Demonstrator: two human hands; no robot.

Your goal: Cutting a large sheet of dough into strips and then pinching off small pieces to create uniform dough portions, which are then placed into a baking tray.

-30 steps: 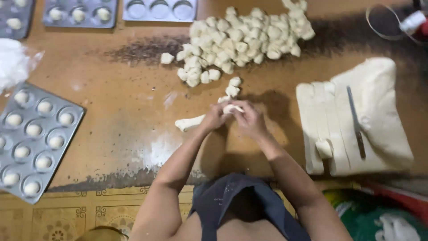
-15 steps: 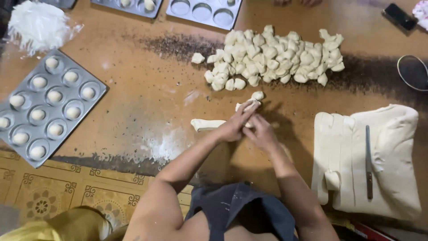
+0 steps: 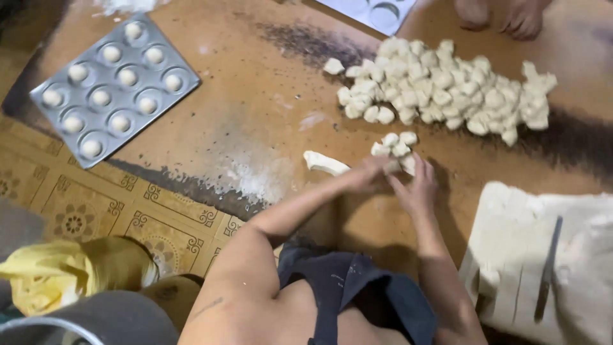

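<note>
Since the frame half a second back, camera view has shifted: muffin tray (image 3: 115, 86) now sits upper left, dough pile (image 3: 447, 86) upper right, sheet of dough at the right edge partly cut off. Both hands remain together at the same strip of dough.

Left hand (image 3: 367, 176): fingers closed on the near end of the dough strip (image 3: 325, 163), which lies on the brown board (image 3: 255, 96) and runs out leftward from the hand. Right hand (image 3: 415, 185): fingers bent against the same end, touching the left hand; whether it pinches dough or only presses cannot be told, the contact is blurred.

Four small cut pieces (image 3: 396, 144) lie just beyond the fingertips, between the hands and the dough pile, apart from the pile by a narrow bare gap.

Open board: a wide bare stretch, floured in patches, between tray and strip. Near edge of the board runs diagonally below the strip; patterned floor tiles (image 3: 70, 211) beyond it.

Right side: rolled dough sheet (image 3: 530, 255), scored into strips, with a knife (image 3: 548, 268) lying on it; near the right forearm, not touching.

Far edge: another person's feet (image 3: 504, 16) at the top, beside a second tray (image 3: 377, 13). Yellow cloth (image 3: 57, 271) lower left.
</note>
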